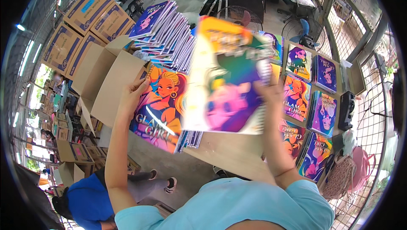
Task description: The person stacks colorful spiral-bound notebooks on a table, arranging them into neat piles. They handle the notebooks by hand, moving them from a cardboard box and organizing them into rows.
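My left hand (132,95) grips the left edge of a spiral notebook (163,107) whose cover shows a blonde cartoon girl on orange and purple. It lies on top of a small stack at the wooden table's left end. My right hand (271,91) holds up a second notebook (227,77), blurred, its cover yellow, green and pink, tilted above the table. Behind both rises a tall slanted pile of spiral notebooks (167,35) with purple covers.
Several piles of colourful notebooks (316,102) cover the table's right side. An open cardboard box (108,81) stands at the left, with more boxes (85,18) behind. A person in blue (87,200) crouches at the lower left. Fans (237,15) and a wire fence (369,102) stand beyond.
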### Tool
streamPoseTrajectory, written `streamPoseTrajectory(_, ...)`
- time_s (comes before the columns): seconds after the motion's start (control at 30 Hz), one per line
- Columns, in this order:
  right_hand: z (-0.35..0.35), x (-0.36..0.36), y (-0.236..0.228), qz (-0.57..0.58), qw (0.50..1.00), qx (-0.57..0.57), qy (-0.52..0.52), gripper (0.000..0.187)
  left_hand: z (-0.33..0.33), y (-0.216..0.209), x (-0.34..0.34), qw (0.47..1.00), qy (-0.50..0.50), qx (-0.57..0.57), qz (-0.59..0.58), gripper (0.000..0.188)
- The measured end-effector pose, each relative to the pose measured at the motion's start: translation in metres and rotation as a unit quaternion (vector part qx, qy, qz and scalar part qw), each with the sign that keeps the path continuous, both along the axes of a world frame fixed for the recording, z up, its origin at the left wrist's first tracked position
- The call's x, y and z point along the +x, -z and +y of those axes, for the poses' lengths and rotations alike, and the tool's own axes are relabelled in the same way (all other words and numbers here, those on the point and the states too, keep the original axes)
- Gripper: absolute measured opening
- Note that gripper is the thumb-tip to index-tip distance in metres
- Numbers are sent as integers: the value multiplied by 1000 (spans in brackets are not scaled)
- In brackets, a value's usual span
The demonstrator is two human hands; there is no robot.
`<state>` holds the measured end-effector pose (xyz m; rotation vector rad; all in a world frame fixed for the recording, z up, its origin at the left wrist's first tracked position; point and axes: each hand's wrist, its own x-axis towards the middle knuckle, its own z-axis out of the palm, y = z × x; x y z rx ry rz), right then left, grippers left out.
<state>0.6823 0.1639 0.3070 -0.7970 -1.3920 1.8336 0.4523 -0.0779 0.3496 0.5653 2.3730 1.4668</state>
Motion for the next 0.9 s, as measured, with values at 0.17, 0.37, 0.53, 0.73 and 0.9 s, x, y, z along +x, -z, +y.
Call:
streamPoseTrajectory(0.17,-151,-96,74,43,992,117,-9,64,-45,56,-40,964,49,71,-250,55)
streamPoseTrajectory(0.37,-134,-79,77,22,969,237,72,73,-58,51,-25,999,24,-24,-11,63)
streamPoseTrajectory(0.53,83,19,127,-21,942,288,174,48,90,-16,144,804,551,67,213,60)
streamPoseTrajectory(0.73,369,127,206,-372,804,424,190,37,323,146,276,690,697,-115,158,46)
streamPoseTrajectory(0.9,482,163,259,-582,726,310,195,74,479,286,374,667,545,49,505,49)
